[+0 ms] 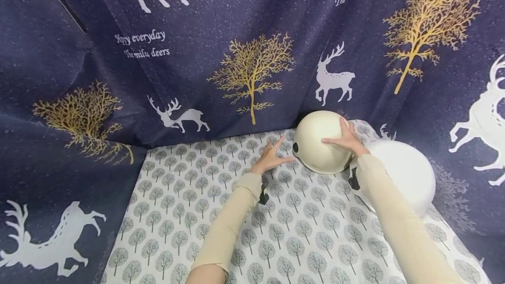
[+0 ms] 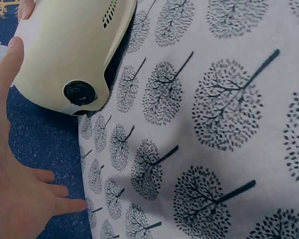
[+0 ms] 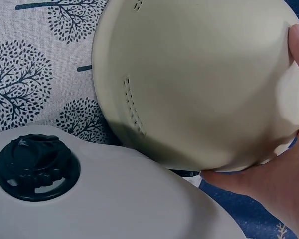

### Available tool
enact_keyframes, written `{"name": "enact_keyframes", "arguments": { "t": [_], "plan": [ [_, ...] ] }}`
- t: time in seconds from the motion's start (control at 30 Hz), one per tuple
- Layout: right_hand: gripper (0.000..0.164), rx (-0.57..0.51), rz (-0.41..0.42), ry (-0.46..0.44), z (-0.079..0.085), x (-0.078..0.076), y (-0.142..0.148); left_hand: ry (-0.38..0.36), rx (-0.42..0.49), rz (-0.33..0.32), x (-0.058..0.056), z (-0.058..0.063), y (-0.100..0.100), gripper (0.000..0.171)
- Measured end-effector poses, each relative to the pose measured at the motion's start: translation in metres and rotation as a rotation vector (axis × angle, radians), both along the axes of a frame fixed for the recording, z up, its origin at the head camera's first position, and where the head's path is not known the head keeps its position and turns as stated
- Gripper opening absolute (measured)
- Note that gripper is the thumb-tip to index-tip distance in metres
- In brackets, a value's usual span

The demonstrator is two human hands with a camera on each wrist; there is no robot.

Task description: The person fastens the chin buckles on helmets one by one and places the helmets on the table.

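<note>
From my remote seat, the biggest thing I see is the navy curtain [image 1: 189, 73], printed with white deer and golden trees, which hangs behind and at both sides. Next comes the pale tablecloth [image 1: 284, 240], covered in small grey trees.

On the right side of that cloth I have a white helmet [image 1: 406, 174], dome up, partly hidden behind the person's right forearm. Just beside it and farther back is a cream helmet [image 1: 313, 143], also dome up, right of centre near the cloth's far edge and close to the curtain.

Two beige sleeves [image 1: 229, 227] reach forward from the near side. I see the right hand [image 1: 347, 139] gripping the cream helmet, thumb and fingers spread apart round the curve of its shell. The left hand [image 1: 269, 159] is to the left of that helmet with fingers and thumb wide apart, holding nothing; its nearest fingertip is right by the shell, and I cannot tell whether they touch.

Smaller still, my wrist views show a round black fitting [image 2: 80, 93] low on the cream shell, a black knob [image 3: 37, 167] on the white one, and tiny vent slots [image 3: 133, 105] in the cream surface.
</note>
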State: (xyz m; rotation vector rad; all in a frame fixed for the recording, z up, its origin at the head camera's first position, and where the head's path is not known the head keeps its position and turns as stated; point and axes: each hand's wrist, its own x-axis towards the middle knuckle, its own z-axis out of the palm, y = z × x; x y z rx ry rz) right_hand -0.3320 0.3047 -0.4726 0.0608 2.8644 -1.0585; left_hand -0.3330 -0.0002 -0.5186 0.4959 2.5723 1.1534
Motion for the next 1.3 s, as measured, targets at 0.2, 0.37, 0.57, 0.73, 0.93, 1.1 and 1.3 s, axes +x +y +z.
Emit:
{"name": "enact_keyframes", "arguments": {
  "t": [0.2, 0.37, 0.57, 0.73, 0.93, 1.1, 1.3],
  "plan": [
    [0.122, -0.021, 0.004, 0.002, -0.002, -0.001, 0.001, 0.000, 0.046, -0.003, 0.000, 0.002, 0.000, 0.092],
    [0.123, -0.010, -0.008, -0.005, -0.004, 0.000, 0.003, 0.008, 0.059, -0.018, 0.001, 0.001, -0.002, 0.092],
    [0.123, -0.035, -0.005, -0.020, -0.005, 0.000, -0.002, 0.010, 0.104, -0.015, -0.002, 0.000, -0.005, 0.092],
    [0.122, -0.042, -0.008, -0.022, -0.006, 0.001, -0.011, 0.014, 0.138, -0.049, -0.004, -0.003, -0.011, 0.090],
    [0.120, -0.046, 0.012, 0.005, -0.006, 0.004, -0.021, -0.022, 0.152, -0.037, -0.002, -0.003, -0.018, 0.089],
    [0.118, -0.053, 0.028, -0.007, -0.009, 0.003, -0.025, -0.036, 0.148, -0.022, -0.002, -0.004, -0.019, 0.091],
    [0.116, -0.042, 0.053, 0.015, -0.013, 0.003, -0.029, -0.042, 0.175, -0.020, -0.002, -0.005, -0.018, 0.093]
  ]
}}
